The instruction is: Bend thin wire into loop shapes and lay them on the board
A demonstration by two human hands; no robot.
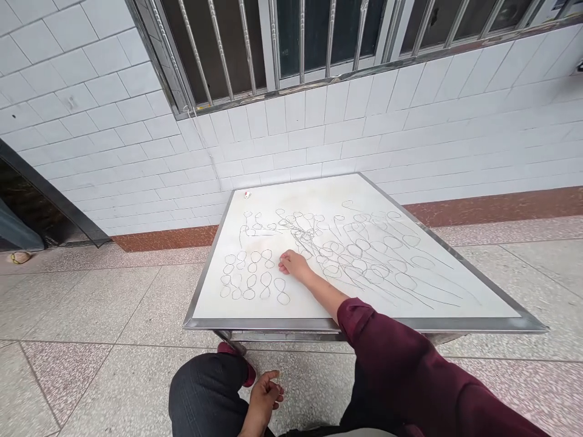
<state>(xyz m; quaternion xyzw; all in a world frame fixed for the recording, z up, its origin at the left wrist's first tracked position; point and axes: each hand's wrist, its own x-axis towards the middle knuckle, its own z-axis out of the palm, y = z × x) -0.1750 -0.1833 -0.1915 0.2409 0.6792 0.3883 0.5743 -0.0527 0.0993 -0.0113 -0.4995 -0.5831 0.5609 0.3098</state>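
My right hand (294,264), in a dark red sleeve, reaches over the white table (218,308). Its fingertips are pinched together low over the tabletop; what they hold, if anything, is too small to make out. Just left of them are rows of thin dark figure-eight loops (251,285). To the right spreads a tangle of thin dark looped lines with long tails (359,255); I cannot tell whether these are wires or drawn marks. Below the table edge, near my knee, hangs my left hand (265,397), thumb apart from loosely curled fingers, no object visible in it.
A metal rim (291,324) edges the table. A small red-and-white object (247,195) lies at its far left corner. Behind stands a white tiled wall (282,133) with a barred window (300,42). My bent leg (204,388) is beneath the near edge.
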